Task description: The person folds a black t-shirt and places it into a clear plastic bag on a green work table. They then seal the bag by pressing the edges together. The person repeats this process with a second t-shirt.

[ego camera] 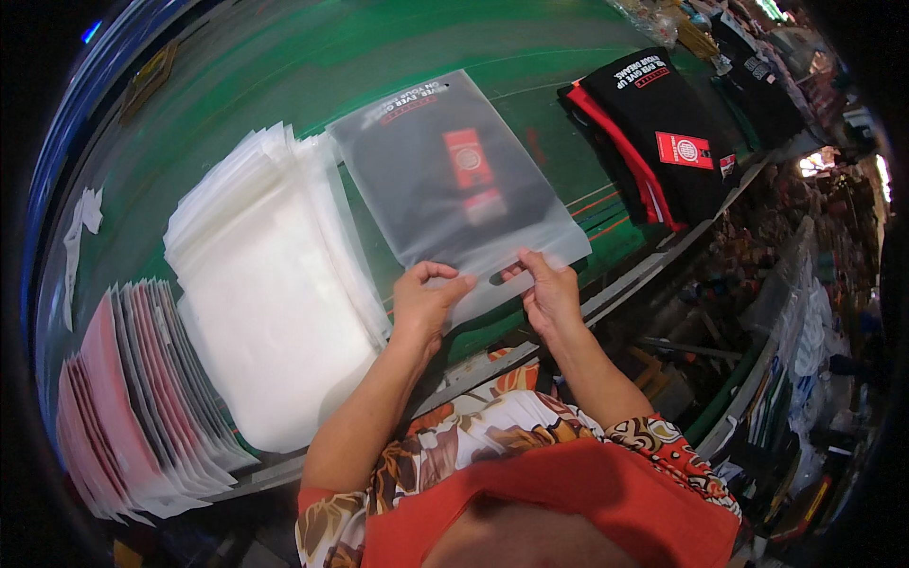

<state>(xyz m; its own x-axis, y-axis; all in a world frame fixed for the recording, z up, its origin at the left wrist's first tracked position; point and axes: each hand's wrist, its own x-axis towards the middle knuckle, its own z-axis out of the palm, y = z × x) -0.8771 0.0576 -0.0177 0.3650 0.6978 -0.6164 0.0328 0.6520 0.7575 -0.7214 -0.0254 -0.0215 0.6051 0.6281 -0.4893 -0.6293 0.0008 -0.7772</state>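
Before me on a green table lies a frosted plastic bag (pixel 419 163) with a folded dark garment inside; its print and a red tag show through. The bag's near end has an oval handle cut-out. My left hand (pixel 428 298) pinches the left part of that end between thumb and fingers. At the cut-out, my right hand (pixel 547 287) grips the edge with the thumb on top, some fingers hidden under the plastic. Left of the bag is a thick stack of frosted plastic bags (pixel 277 305).
Filled bags (pixel 149 397) stand in an overlapping row at the far left. Folded black and red garments (pixel 650 135) with red tags are piled to the right. More dark clothing (pixel 760 78) lies beyond. The green table (pixel 234 85) has a metal near edge (pixel 639 270). A white strip (pixel 82 241) lies at left.
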